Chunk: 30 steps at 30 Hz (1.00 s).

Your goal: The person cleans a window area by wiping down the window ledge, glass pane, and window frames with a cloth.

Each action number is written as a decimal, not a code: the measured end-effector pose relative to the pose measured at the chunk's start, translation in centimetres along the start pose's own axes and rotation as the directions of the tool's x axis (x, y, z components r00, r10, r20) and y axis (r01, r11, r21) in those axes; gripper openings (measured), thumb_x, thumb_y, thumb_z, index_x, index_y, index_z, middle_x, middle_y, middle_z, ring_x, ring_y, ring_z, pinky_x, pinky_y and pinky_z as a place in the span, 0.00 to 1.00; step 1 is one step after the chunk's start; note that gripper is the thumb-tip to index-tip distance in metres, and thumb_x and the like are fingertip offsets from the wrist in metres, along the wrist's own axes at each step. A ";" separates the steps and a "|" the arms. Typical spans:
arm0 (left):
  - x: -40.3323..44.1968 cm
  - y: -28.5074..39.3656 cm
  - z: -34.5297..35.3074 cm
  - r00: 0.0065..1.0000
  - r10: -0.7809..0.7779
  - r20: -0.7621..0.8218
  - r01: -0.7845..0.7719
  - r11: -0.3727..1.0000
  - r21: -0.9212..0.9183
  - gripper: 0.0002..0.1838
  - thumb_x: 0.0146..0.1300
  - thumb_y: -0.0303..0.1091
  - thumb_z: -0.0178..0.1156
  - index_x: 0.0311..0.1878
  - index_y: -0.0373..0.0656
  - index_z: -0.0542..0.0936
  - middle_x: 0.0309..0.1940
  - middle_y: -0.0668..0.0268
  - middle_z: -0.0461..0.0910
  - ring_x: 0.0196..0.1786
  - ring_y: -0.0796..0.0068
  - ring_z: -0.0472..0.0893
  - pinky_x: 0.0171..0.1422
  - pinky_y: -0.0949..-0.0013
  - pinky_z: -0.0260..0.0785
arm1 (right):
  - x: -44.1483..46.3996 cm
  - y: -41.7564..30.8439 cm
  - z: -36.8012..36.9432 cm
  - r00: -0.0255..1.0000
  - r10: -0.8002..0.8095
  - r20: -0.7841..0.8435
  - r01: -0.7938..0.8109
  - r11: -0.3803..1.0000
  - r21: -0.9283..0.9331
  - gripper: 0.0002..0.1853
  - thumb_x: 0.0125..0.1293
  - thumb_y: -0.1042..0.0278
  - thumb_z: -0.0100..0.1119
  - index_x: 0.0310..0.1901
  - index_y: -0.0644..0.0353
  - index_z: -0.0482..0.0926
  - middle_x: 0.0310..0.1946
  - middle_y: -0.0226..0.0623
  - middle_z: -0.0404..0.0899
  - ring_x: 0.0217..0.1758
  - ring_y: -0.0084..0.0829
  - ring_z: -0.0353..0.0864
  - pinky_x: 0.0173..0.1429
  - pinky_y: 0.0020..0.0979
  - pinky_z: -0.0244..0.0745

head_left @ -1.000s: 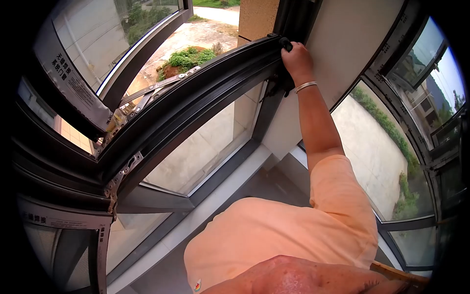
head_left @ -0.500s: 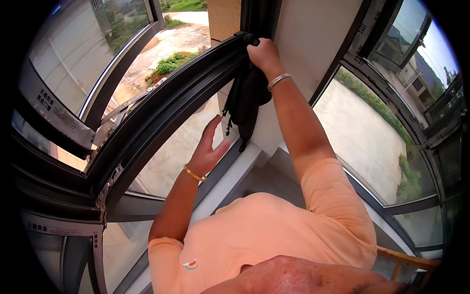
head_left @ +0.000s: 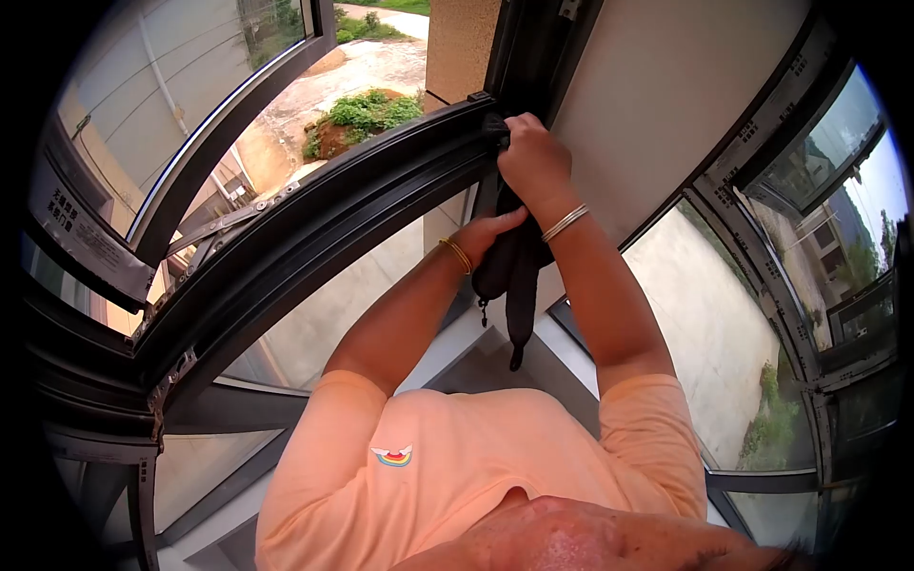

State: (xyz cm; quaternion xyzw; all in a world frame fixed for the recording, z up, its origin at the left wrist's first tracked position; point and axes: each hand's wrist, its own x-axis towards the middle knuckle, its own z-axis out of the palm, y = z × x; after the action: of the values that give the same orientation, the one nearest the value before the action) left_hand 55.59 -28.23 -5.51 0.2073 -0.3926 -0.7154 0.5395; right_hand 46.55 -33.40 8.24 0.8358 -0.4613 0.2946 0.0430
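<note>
Landmark: window rail (head_left: 324, 205), dark, running diagonally. Black bundle (head_left: 520, 295), soft, is hanging below the rail's upper right end, its narrow tip pointing down. A short cord (head_left: 483, 312) is dangling beside it, below the rail.

Right hand (head_left: 536, 157) is mostly closed at the rail's upper right end, fingers curling over the bundle's dark top; exact fingertip contact unclear. Left hand (head_left: 484, 236) is touching the bundle's side below the rail, thumb reaching across it; other fingers are hidden, so can't tell how far closed or whether gripping.

Silver bracelets (head_left: 566, 222) are circling the right wrist, right of the rail's end; a yellow bracelet (head_left: 455, 253) is circling the left one, below the rail. Metal hinge arm (head_left: 228, 221) is lying along the rail's upper side. Green plants (head_left: 381, 112) are showing outside, above the rail. Pale wall (head_left: 657, 95) is standing right of the rail.
</note>
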 end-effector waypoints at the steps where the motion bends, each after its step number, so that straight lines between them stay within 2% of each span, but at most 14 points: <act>1: 0.1 0.3 -0.1 0.998 -0.069 0.011 0.069 0.995 -0.071 0.32 0.68 0.46 0.69 0.69 0.39 0.73 0.60 0.60 0.82 0.57 0.65 0.84 0.64 0.59 0.76 | 0.6 1.3 0.6 0.998 -0.011 -0.059 0.007 0.998 -0.060 0.10 0.63 0.69 0.60 0.45 0.58 0.83 0.49 0.38 0.82 0.48 0.46 0.87 0.50 0.46 0.84; 3: 0.3 0.5 0.1 0.993 -0.114 -0.020 0.111 0.986 -0.125 0.28 0.64 0.40 0.73 0.65 0.41 0.77 0.50 0.58 0.86 0.48 0.63 0.87 0.59 0.60 0.80 | 1.1 1.6 0.9 0.995 -0.023 -0.101 0.021 1.000 -0.019 0.10 0.60 0.69 0.61 0.43 0.59 0.82 0.48 0.38 0.82 0.48 0.46 0.87 0.48 0.45 0.84; 4: -0.1 0.1 -0.6 0.993 -0.117 -0.023 0.113 0.986 -0.120 0.28 0.64 0.40 0.73 0.65 0.41 0.77 0.50 0.58 0.86 0.48 0.63 0.87 0.59 0.60 0.80 | 0.8 1.6 1.2 0.991 -0.039 -0.132 0.038 0.999 -0.012 0.09 0.59 0.70 0.62 0.42 0.59 0.82 0.47 0.38 0.82 0.48 0.46 0.87 0.47 0.45 0.84; 6: -1.4 -1.2 -2.5 0.963 -0.229 0.144 0.261 0.924 -0.279 0.31 0.66 0.40 0.68 0.69 0.37 0.73 0.59 0.52 0.82 0.57 0.50 0.84 0.70 0.45 0.73 | -0.7 0.2 0.7 0.990 -0.091 -0.107 0.095 0.995 0.027 0.09 0.58 0.70 0.63 0.41 0.59 0.82 0.45 0.39 0.81 0.46 0.45 0.87 0.47 0.44 0.84; 7: -2.9 -0.9 -1.9 0.967 -0.193 0.166 0.241 0.905 -0.351 0.32 0.65 0.39 0.68 0.69 0.37 0.72 0.59 0.50 0.82 0.57 0.46 0.83 0.70 0.42 0.73 | -1.4 -0.8 0.4 0.984 -0.153 -0.096 0.159 0.985 0.059 0.09 0.56 0.71 0.64 0.40 0.60 0.81 0.43 0.40 0.80 0.44 0.45 0.87 0.46 0.44 0.84; 10: -5.3 -2.1 -2.3 0.953 -0.147 0.264 0.244 0.890 -0.386 0.32 0.65 0.40 0.66 0.70 0.37 0.71 0.59 0.47 0.81 0.58 0.43 0.82 0.69 0.37 0.72 | -4.7 -3.2 1.4 0.889 -0.380 -0.255 0.367 0.925 -0.101 0.06 0.55 0.74 0.63 0.36 0.60 0.80 0.41 0.38 0.79 0.37 0.38 0.84 0.36 0.39 0.84; 12: -5.1 -2.5 -2.9 0.948 -0.165 0.273 0.284 0.827 -0.486 0.33 0.66 0.42 0.64 0.70 0.35 0.71 0.59 0.45 0.81 0.59 0.42 0.82 0.68 0.35 0.72 | -4.4 -1.7 2.0 0.892 -0.381 -0.243 0.355 0.924 -0.145 0.23 0.53 0.75 0.65 0.54 0.60 0.82 0.56 0.34 0.81 0.44 0.37 0.87 0.42 0.37 0.86; 13: -4.4 -2.1 -2.1 0.962 -0.222 0.159 0.271 0.849 -0.454 0.32 0.67 0.44 0.64 0.68 0.34 0.72 0.57 0.45 0.82 0.56 0.45 0.84 0.65 0.41 0.76 | -3.8 -0.8 1.9 0.895 -0.375 -0.241 0.348 0.926 -0.145 0.23 0.53 0.75 0.65 0.54 0.60 0.82 0.56 0.34 0.81 0.44 0.37 0.87 0.42 0.37 0.86; 15: -1.9 -1.1 -1.3 0.954 -0.283 0.103 0.301 0.871 -0.390 0.31 0.67 0.44 0.64 0.67 0.34 0.73 0.55 0.46 0.83 0.54 0.48 0.85 0.63 0.44 0.78 | -1.7 1.8 1.5 0.964 -0.221 -0.148 0.196 0.966 -0.167 0.22 0.56 0.77 0.62 0.55 0.58 0.81 0.54 0.33 0.82 0.45 0.38 0.87 0.42 0.37 0.86; 18: 0.0 -0.6 -0.9 0.947 -0.322 -0.016 0.313 0.929 -0.198 0.29 0.67 0.43 0.66 0.65 0.34 0.75 0.50 0.49 0.85 0.49 0.53 0.88 0.59 0.53 0.82 | 0.0 3.0 1.8 0.981 -0.164 -0.102 0.155 0.983 -0.095 0.21 0.57 0.78 0.61 0.54 0.58 0.81 0.56 0.34 0.81 0.48 0.43 0.87 0.46 0.39 0.85; 21: -1.6 -1.8 -0.8 0.963 -0.254 -0.094 0.245 0.965 -0.094 0.28 0.65 0.38 0.66 0.65 0.35 0.74 0.51 0.50 0.85 0.51 0.53 0.87 0.60 0.52 0.81 | -1.5 2.0 1.4 0.972 -0.199 -0.127 0.211 0.973 0.089 0.23 0.54 0.79 0.62 0.54 0.58 0.81 0.57 0.34 0.80 0.50 0.43 0.86 0.49 0.40 0.85; 26: -3.3 -1.5 0.5 0.980 -0.150 -0.132 0.122 0.972 -0.200 0.26 0.63 0.31 0.66 0.64 0.35 0.75 0.51 0.53 0.85 0.49 0.56 0.87 0.58 0.54 0.82 | -2.8 1.5 0.2 0.913 -0.367 -0.177 0.400 0.889 0.222 0.25 0.54 0.80 0.62 0.56 0.56 0.81 0.58 0.31 0.80 0.53 0.41 0.85 0.51 0.40 0.84; 28: -1.8 0.3 0.9 0.979 -0.165 -0.124 0.137 0.969 -0.206 0.26 0.64 0.34 0.67 0.64 0.35 0.76 0.50 0.53 0.85 0.48 0.56 0.88 0.57 0.54 0.82 | -0.4 1.4 -0.7 0.926 -0.333 -0.178 0.345 0.938 0.040 0.21 0.57 0.79 0.61 0.54 0.56 0.82 0.56 0.31 0.81 0.51 0.40 0.85 0.51 0.39 0.85; 30: -0.1 2.0 2.2 0.971 -0.220 -0.094 0.188 0.946 -0.264 0.26 0.64 0.37 0.68 0.62 0.35 0.77 0.49 0.52 0.86 0.46 0.56 0.88 0.57 0.55 0.82 | 2.6 1.4 -0.8 0.961 -0.263 0.086 0.275 0.941 -0.197 0.12 0.63 0.75 0.58 0.48 0.56 0.83 0.49 0.35 0.81 0.48 0.40 0.86 0.49 0.41 0.85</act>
State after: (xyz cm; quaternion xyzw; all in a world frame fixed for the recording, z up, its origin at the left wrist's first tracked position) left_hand 55.24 -27.63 -2.58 0.2196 -0.2406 -0.7977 0.5076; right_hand 46.11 -35.91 9.96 0.8901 -0.3721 0.2119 0.1563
